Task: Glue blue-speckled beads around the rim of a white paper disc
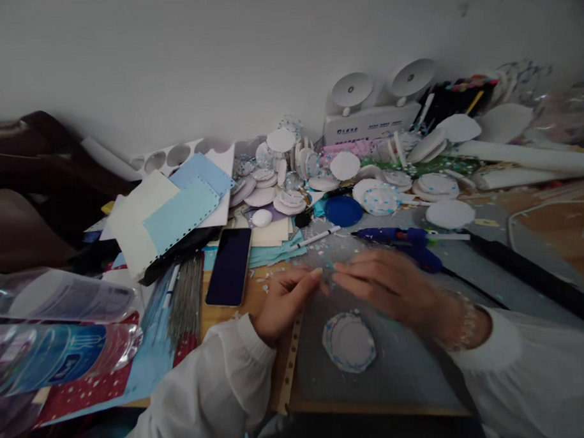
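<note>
My left hand [289,300] is closed above the left edge of the grey mat [403,381], thumb pressed against the fingers; what it pinches, if anything, is too small to make out. Facing it, my right hand [395,289] is blurred by motion, its fingertips together at a small light-blue paper bit [328,262]. Below both hands, a round white paper disc [350,342] with a blue-dotted rim lies flat on the mat. Just beyond the right hand rest a blue glue gun [393,236] and a white pen [314,238].
A phone [229,267] lies left of the mat, near punched paper sheets [181,213] and thin wires [186,299]. Plastic bottles [62,355] lie at far left. Many white discs [280,141] pile along the wall beside a white box [372,123]. A blue lid [343,211] sits among them.
</note>
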The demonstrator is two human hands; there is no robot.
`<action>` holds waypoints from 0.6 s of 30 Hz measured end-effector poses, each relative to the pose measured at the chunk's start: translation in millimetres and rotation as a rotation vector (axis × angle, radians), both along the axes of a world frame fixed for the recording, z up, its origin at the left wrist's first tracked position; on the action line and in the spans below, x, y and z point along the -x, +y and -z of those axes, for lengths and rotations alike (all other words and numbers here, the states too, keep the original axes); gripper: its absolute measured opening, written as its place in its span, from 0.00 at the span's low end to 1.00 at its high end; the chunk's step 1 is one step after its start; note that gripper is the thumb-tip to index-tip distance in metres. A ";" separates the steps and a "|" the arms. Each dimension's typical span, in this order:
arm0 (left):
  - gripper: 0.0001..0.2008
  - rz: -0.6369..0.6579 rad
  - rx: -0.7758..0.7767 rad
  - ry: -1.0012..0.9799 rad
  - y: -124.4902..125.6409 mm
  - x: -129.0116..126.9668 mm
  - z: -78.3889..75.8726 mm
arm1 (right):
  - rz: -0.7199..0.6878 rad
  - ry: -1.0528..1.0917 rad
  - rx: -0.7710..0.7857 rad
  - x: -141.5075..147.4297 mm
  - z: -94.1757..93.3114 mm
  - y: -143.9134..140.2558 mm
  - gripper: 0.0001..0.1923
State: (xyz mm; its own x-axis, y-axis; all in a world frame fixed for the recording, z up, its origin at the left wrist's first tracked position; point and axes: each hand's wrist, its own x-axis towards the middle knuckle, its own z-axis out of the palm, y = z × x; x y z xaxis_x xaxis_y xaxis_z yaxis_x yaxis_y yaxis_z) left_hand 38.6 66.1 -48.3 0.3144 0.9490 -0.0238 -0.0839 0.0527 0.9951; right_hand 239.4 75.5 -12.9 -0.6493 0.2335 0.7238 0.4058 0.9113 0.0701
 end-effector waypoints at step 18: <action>0.09 0.634 -0.362 0.609 0.4 12.5 -8.3 | 0.095 0.865 1.143 -15.5 33.9 -20.4 0.04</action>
State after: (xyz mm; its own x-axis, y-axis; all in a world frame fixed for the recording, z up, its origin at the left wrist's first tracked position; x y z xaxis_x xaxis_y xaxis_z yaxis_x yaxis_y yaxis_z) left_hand 26.1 66.5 -39.9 0.8037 0.5879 -0.0914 0.3932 -0.4096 0.8232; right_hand 254.9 55.2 -46.8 -0.0595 0.9622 0.2657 0.0037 0.2664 -0.9639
